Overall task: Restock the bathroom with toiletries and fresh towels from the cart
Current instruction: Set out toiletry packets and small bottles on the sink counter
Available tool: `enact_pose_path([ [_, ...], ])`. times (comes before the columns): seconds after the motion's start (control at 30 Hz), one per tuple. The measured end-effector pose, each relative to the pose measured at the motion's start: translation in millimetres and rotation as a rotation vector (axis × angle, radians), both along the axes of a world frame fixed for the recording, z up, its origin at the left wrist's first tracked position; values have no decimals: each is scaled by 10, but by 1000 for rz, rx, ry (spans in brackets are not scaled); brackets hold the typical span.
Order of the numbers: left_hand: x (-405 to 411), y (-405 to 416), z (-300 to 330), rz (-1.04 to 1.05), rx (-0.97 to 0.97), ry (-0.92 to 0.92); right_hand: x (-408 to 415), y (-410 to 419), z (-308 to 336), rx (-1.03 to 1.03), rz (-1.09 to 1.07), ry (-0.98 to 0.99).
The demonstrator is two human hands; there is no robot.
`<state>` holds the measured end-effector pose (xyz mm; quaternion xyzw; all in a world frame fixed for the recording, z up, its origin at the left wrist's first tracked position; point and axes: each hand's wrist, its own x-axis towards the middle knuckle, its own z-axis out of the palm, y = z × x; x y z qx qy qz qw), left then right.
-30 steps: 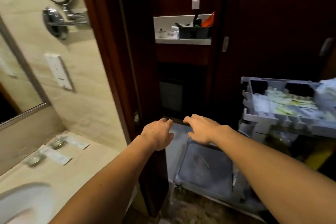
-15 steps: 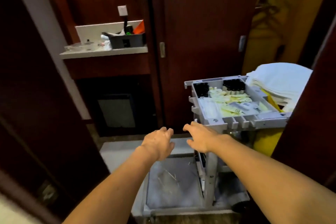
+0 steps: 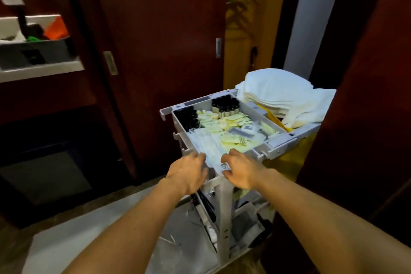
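- Dim hallway of dark red-brown wooden doors, with pale floor tile below.
- Left hand at the near corner of the grey plastic cart tray, fingers loosely curled over clear plastic-wrapped packets; cannot tell whether anything is actually pinched.
- Right hand just beside it on the tray's near rim, fingers bent by a round metal bolt; grasp also unclear.
- Further into the tray: pale yellow sachets in the middle, small black-capped bottles at the left corner, another cluster at the far side.
- Stack of folded white towels beyond the tray on the right, above a yellow bag.
- White cart post under the hands, lower grey shelf beneath.
- Far left: white ledge with a grey caddy.
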<state>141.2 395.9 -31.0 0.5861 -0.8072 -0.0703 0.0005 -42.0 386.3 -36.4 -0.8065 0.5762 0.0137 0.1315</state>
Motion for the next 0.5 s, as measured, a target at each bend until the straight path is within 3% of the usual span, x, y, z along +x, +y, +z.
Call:
enact_pose_path([
  [0.5,-511,-1467,-458,-143,54,-35,-448,-1174,-413,-48,-208,2],
])
